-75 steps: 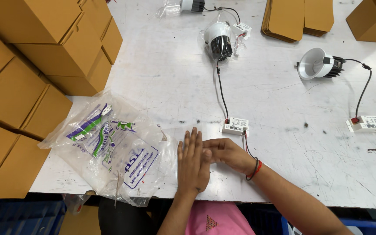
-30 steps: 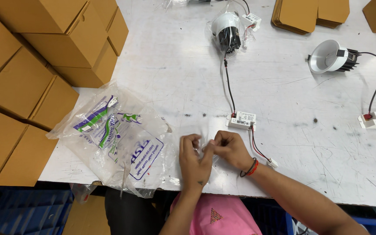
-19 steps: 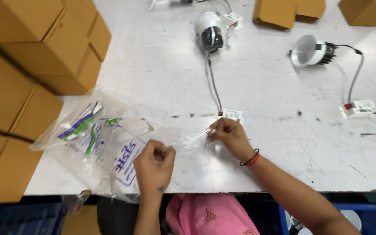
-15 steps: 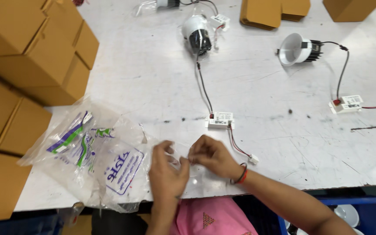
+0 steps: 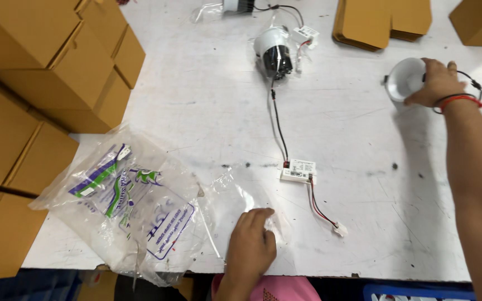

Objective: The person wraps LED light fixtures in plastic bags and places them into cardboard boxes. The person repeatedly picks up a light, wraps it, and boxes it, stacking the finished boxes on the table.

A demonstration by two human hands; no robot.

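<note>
Resting point: left hand point(image 5: 250, 248) lies palm down, fingers curled, on a small clear plastic bag point(image 5: 241, 203) at the near edge of the white table point(image 5: 196, 100); it presses, grasping nothing.
Right hand point(image 5: 439, 83): fingers closed over a white round lamp point(image 5: 405, 78), far right.
Driver box point(image 5: 298, 170): mid-table, wired to a black-and-white lamp point(image 5: 273, 53).
Printed bag stack point(image 5: 129, 200): left of the left hand.
Cardboard boxes point(image 5: 40, 83): stacked far left.
</note>
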